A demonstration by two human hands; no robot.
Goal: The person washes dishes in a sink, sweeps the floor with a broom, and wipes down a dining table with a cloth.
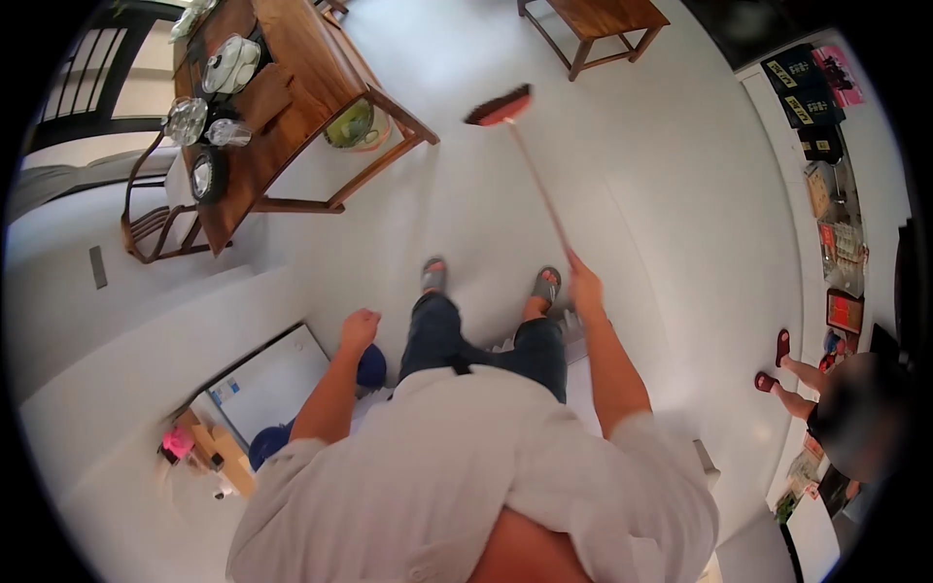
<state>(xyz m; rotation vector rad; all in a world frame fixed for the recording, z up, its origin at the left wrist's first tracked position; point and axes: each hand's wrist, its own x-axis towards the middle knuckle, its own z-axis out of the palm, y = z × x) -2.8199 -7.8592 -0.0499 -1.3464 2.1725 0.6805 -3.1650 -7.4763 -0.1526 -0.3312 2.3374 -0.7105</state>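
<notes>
A broom (500, 105) with dark bristles and a red head rests on the pale floor ahead of me. Its long thin handle slants back to my right hand (585, 289), whose fingers are wrapped round the upper end. My left hand (361, 328) hangs at my side, fingers curled in, with no object visible in it. Below it, behind the forearm, part of a dark blue round thing (371, 367) shows. My feet, in grey sandals (434, 276), stand apart on the floor behind the broom head.
A wooden table (301, 68) holding glassware and a lidded pot stands ahead left, beside a chair (146, 228). Further off is a low wooden table (607, 17). A white-topped cabinet (277, 374) is at left. Right, a person in red slippers (783, 348) sits near loaded shelves (821, 248).
</notes>
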